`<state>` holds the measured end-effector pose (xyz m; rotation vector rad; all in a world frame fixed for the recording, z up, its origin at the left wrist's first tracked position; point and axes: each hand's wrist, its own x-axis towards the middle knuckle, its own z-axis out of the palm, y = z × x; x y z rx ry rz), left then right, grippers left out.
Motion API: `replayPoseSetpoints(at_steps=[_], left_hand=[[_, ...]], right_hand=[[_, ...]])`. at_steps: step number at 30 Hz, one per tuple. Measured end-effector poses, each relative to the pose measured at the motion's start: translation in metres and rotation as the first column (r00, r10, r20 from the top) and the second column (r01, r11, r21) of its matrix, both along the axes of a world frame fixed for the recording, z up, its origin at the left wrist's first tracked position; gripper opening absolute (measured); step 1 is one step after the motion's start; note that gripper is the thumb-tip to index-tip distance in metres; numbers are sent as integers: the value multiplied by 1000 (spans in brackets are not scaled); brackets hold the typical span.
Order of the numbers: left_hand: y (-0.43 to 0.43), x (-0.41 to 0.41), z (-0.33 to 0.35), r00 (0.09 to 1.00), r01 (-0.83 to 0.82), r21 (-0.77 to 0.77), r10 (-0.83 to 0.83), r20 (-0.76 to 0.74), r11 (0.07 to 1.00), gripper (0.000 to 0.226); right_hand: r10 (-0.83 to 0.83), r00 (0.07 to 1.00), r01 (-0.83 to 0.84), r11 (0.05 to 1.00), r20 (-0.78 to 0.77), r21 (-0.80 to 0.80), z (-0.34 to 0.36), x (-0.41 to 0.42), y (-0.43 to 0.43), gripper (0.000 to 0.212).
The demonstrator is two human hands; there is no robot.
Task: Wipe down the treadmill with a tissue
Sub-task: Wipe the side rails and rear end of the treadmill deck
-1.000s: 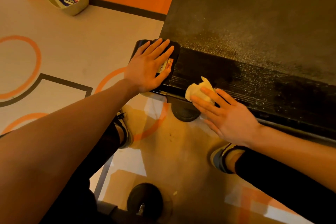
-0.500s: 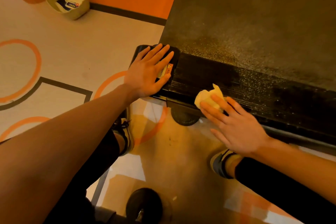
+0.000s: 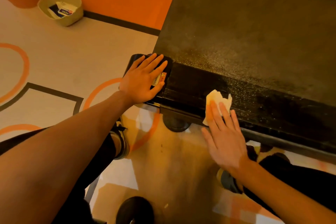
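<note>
One treadmill [image 3: 254, 32] fills the frame from 12 to 4 o'clock, its dark belt speckled with pale dust, thickest along the rear edge. One tissue [image 3: 216, 97], crumpled and pale yellow, lies on the ribbed black rear rail, just right of centre, at about 3 o'clock from the left hand [image 3: 143, 80].

Two bare hands are in view, and neither is closed round anything. The left hand lies flat on the treadmill's rounded rear corner cap, all five fingers straight and slightly spread, pointing toward 1 o'clock. It partly covers one warning sticker [image 3: 160, 78]. The right hand [image 3: 225, 138] is also flat. Its straight fingers point toward 11 o'clock and press the near half of the tissue onto the rail, while the palm and thumb hang off the rail's edge over the floor.

One round black foot [image 3: 175, 123] sits under the rail between the two hands. Two shoes show: one [image 3: 121, 140] below the left wrist, one [image 3: 227, 182] below the right wrist. One black disc [image 3: 134, 209] lies at 6 o'clock. One small bin [image 3: 76, 14] stands at 10 o'clock against the orange wall, holding some packets; their number I cannot tell. Three orange ring marks, each partly visible, are on the floor from 7 to 9 o'clock.
</note>
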<state>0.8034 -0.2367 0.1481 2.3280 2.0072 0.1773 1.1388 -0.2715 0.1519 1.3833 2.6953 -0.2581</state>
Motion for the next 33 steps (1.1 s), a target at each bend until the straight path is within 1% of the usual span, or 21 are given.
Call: replayPoseSetpoints(at_steps=[3,5,6,8,10,12,15,17,20,22,25,27,31,33], left_hand=[[0,1,0,1000,3,-3,-3,-11,1000,69],[1,2,1,1000,-2,-11,2,-16,1000,69],[2,2,2,1000,1,-14,-2,-13,1000,69],[2,4,4,1000,15,-24,-15,-3,1000,68],[1,3,3,1000,7,-13,-7,-15,1000,68],[3,3,2,999,16,-21,-17,-39,1000,68],[4,0,1,998,13,-67,-17,-57,998,69],[4,2,3,999,-3,-92,-1,-41,996,71],[3,17,11,1000,-24,-75,23,-12,997,73],[5,34,17,1000,4,-54,-4,-6,999,74],[17,64,19,998,71,-70,-70,5,995,73],[23,78,15,996,86,-82,-85,10,993,71],[27,89,6,996,84,-108,-83,15,991,70],[27,90,3,996,80,-101,-77,33,992,69]], right_hand=[[-45,993,42,999,-113,-27,2,-75,0,72],[-45,989,39,998,-142,-44,3,-95,9,74],[-35,989,29,999,-141,-43,3,-89,12,73],[-29,993,25,999,-114,-30,2,-52,12,69],[-88,991,85,996,-96,-28,2,-5,14,65],[-152,985,150,988,-77,-26,3,24,16,64],[-177,980,176,984,-92,-15,4,7,15,70],[-165,980,164,986,-112,-14,3,-15,18,73],[-148,981,146,989,-124,-29,2,-36,26,77],[-133,984,129,991,-119,-36,2,-36,29,78],[-119,986,114,992,-119,-52,4,-35,25,78],[-120,989,114,991,-83,-74,4,-38,24,81],[-170,983,165,984,-72,-71,7,-49,62,79],[-175,982,166,980,-76,-112,11,-60,85,74]])
